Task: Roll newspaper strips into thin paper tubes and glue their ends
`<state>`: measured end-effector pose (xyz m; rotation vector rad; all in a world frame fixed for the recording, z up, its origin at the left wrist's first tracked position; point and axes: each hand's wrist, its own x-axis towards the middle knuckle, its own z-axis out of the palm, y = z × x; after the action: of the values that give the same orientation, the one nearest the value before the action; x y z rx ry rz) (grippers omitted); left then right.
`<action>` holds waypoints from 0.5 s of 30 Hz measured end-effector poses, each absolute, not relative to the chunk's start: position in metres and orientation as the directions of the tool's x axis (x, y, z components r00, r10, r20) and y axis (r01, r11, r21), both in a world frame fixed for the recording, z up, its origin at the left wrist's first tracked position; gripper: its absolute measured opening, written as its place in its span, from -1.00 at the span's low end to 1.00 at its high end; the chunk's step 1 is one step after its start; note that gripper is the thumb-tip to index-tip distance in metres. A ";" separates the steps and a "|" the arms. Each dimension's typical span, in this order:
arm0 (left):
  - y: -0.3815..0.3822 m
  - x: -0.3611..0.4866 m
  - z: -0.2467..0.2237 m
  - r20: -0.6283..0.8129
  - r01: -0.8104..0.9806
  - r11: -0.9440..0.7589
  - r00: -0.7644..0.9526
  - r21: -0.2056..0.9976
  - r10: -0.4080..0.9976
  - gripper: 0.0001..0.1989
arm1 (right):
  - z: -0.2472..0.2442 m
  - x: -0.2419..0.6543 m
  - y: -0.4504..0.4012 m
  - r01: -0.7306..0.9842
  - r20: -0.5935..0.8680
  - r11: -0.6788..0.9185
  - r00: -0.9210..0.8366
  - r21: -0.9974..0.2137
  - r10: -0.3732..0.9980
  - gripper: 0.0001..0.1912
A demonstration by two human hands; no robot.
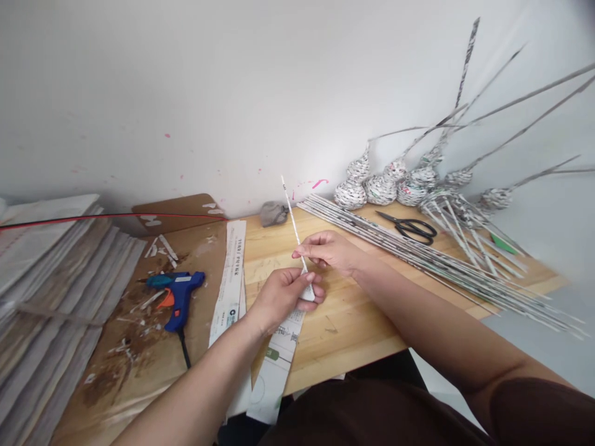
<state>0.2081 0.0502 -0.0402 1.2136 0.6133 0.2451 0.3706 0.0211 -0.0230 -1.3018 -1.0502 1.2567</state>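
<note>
A newspaper strip (274, 371) runs from the table's front edge up into my left hand (290, 294), whose thumb and fingers are closed on it. Above that hand the paper is rolled into a thin tube (291, 214), which points up and slightly left toward the wall. My right hand (328, 251) pinches this tube between thumb and fingertips, just above and to the right of my left hand. Left of my hands, more flat newspaper strips (229, 291) lie on the table.
A blue glue gun (181, 297) lies on stained brown paper, beside a tall newspaper stack (60, 297). A grey lump (273, 214) sits near the wall. Rightward are a bundle of paper tubes (409, 248), black scissors (409, 228) and several woven gourd shapes (381, 189) with long stems.
</note>
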 end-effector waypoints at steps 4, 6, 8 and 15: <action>0.048 0.208 -0.040 -0.295 0.138 0.339 0.830 0.931 0.473 -0.63 | -0.020 0.369 0.021 -0.087 -0.125 -0.112 0.169 -0.990 0.978 -0.68; 0.048 0.208 -0.039 -0.300 0.138 0.346 0.827 0.928 0.476 -0.64 | -0.018 0.371 0.020 -0.076 -0.121 -0.113 0.111 -0.991 0.986 -0.69; 0.049 0.208 -0.039 -0.318 0.145 0.361 0.816 0.921 0.482 -0.64 | -0.019 0.373 0.020 -0.058 -0.126 -0.126 0.003 -0.990 0.992 -0.68; 0.048 0.207 -0.037 -0.314 0.152 0.355 0.831 0.922 0.460 -0.64 | -0.024 0.371 0.022 -0.111 -0.165 -0.154 0.091 -0.982 0.982 -0.70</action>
<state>0.2069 0.0479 -0.0372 1.2100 0.5922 0.2147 0.3714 0.0221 -0.0244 -1.2924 -0.9786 1.2968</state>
